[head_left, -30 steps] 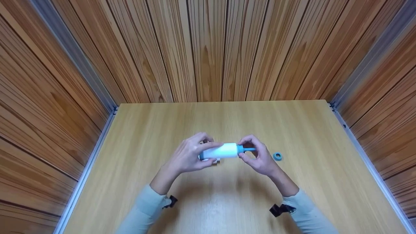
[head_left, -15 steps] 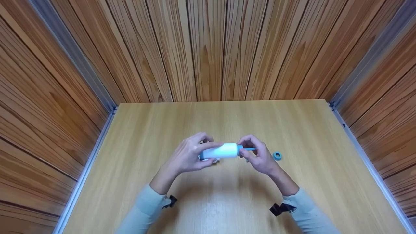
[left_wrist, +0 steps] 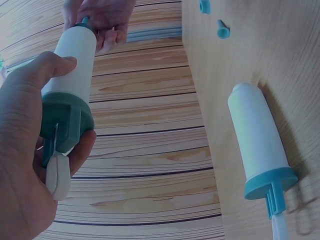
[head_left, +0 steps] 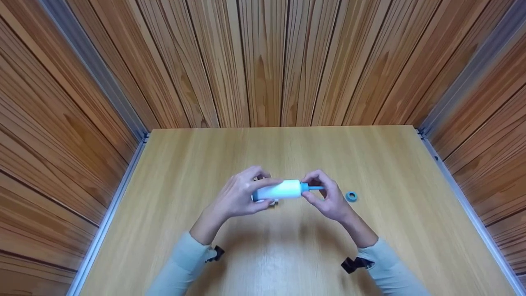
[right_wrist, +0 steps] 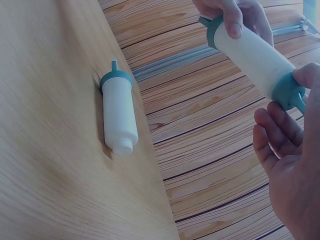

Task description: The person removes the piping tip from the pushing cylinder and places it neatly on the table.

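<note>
My left hand point(head_left: 244, 193) grips a white syringe-like tube point(head_left: 285, 189) with teal ends, held level above the table. In the left wrist view the thumb lies along the tube point(left_wrist: 80, 50), near its teal flange point(left_wrist: 67, 117) and white handle point(left_wrist: 59, 175). At the other end, my right hand point(head_left: 326, 195) pinches the teal nozzle cap point(head_left: 304, 187) between thumb and finger. The right wrist view shows that cap point(right_wrist: 287, 90) seated on the tube, other fingers loosely bent below. A second white tube point(right_wrist: 119, 110), its threaded neck bare, lies on the table, mostly hidden in the head view.
A teal ring point(head_left: 351, 196) lies on the table point(head_left: 394, 164) right of my right hand. The left wrist view adds a small teal nozzle point(left_wrist: 223, 30) near it. Wood-plank walls point(head_left: 263, 61) enclose the back and sides.
My right thumb slides up over the nozzle cap and then back down, while the fingers stay at the cap. The left hand and the tube stay nearly still.
</note>
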The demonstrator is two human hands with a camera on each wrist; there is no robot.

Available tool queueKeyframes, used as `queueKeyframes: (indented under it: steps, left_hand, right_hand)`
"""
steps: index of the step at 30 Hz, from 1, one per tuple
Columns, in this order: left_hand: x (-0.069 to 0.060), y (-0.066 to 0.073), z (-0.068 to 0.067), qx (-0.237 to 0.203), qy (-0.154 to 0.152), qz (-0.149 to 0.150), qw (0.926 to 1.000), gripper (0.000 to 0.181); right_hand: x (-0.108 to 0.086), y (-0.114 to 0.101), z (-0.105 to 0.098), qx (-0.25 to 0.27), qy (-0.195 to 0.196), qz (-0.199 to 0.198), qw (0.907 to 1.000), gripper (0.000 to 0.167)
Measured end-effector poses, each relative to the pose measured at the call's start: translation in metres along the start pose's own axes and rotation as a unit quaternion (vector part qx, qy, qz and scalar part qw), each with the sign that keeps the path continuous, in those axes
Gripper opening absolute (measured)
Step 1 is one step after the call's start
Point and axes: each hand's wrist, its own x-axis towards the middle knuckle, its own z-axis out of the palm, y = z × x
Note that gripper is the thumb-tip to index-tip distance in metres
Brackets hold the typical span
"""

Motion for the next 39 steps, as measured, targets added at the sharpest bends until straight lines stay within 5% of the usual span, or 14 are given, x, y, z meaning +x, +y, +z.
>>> queueKeyframes:
  steps: [6, 16, 30, 39]
  left_hand:
    - [0.001, 0.0005, -0.0002, -0.004, 0.006, 0.001, 1.0, 0.047]
    - [-0.0005, 0.0009, -0.001, -0.003, 0.007, 0.002, 1.0, 0.043]
    - [-0.0034, -0.0005, 0.0024, -0.008, 0.004, 0.001, 1.0, 0.045]
    - [-0.0013, 0.0014, 0.0015, 0.001, 0.017, 0.018, 0.9997, 0.045]
  right_hand:
    - [0.0012, 0.0015, -0.0002, 0.007, -0.009, -0.017, 0.9998, 0.031]
    - [0.0007, -0.0043, 0.0022, -0.016, 0.008, 0.036, 0.9992, 0.024]
    - [-0.0019, -0.0022, -0.0028, -0.005, -0.001, -0.003, 1.0, 0.024]
    - [-0.0007, -0.0038, -0.0013, -0.017, -0.015, 0.018, 0.9996, 0.029]
